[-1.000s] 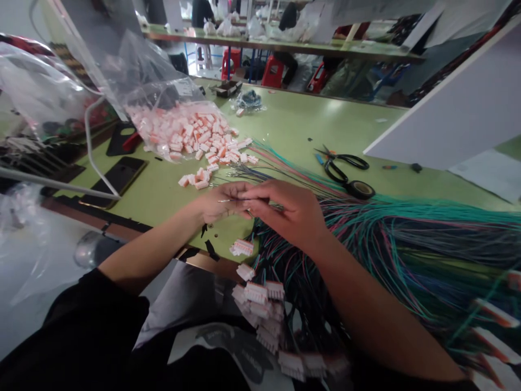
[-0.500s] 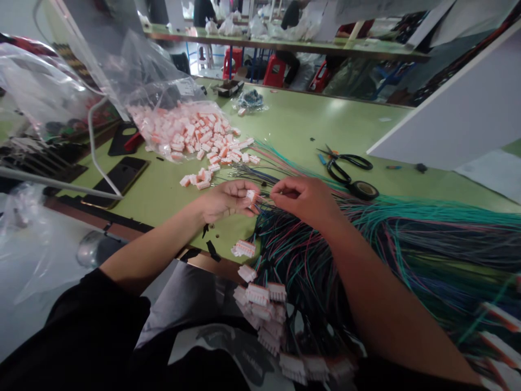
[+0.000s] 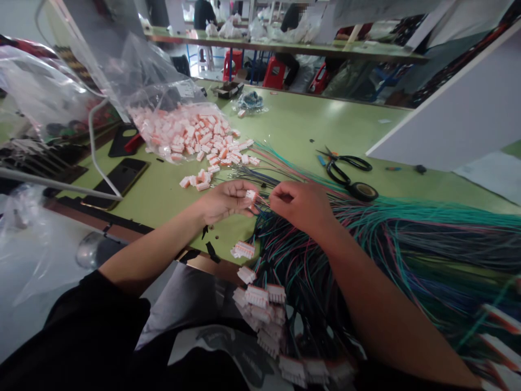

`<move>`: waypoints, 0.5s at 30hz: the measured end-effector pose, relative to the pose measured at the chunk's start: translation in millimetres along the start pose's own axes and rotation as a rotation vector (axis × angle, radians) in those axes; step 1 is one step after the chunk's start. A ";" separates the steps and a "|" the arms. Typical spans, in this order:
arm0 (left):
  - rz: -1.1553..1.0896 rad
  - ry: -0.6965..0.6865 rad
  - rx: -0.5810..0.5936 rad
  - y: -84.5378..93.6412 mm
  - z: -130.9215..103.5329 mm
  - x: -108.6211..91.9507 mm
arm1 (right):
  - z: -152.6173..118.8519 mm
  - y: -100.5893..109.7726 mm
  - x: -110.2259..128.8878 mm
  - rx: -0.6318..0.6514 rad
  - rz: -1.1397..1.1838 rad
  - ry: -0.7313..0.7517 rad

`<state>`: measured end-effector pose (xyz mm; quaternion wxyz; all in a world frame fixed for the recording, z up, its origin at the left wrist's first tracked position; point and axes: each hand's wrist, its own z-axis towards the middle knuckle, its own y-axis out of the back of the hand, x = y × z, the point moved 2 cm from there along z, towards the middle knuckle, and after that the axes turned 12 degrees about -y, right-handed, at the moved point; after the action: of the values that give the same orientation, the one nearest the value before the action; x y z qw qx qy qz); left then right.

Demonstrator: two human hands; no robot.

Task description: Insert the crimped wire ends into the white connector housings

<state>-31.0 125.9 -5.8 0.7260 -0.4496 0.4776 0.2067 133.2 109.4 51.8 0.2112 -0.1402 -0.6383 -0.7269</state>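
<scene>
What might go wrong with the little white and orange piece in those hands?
The small connector sits in the fingertips of the left hand, so it could slip and drop. The right hand is at the thin wires beside it; a hard pull might strain them. The loose wire bundle lies close by and could snag, perhaps tugging the clustered connectors beyond the table's near edge.

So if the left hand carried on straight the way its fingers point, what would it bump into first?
Probably the right hand, just across a small gap. The left hand holds a small connector, with thin wires spanning that gap. Depth is hard to judge.
</scene>
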 end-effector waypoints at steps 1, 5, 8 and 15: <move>0.014 -0.012 -0.003 -0.1 0.0 0.4 | 0.8 -0.1 -0.9 0.017 0.013 -0.010; 0.078 -0.066 -0.013 -1.5 -0.3 0.8 | 3.0 -1.2 -3.2 0.101 0.129 -0.033; 0.132 -0.106 -0.011 -3.3 -0.9 -0.4 | 2.9 -4.1 -4.2 0.126 0.251 -0.059; 0.137 -0.116 -0.051 -4.8 -1.3 -1.1 | 2.6 -12.2 -5.1 0.120 0.413 -0.147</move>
<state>-28.7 122.5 -2.8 0.7248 -0.4216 0.4590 0.2935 131.5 113.8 39.1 0.3163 -0.3078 -0.6519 -0.6166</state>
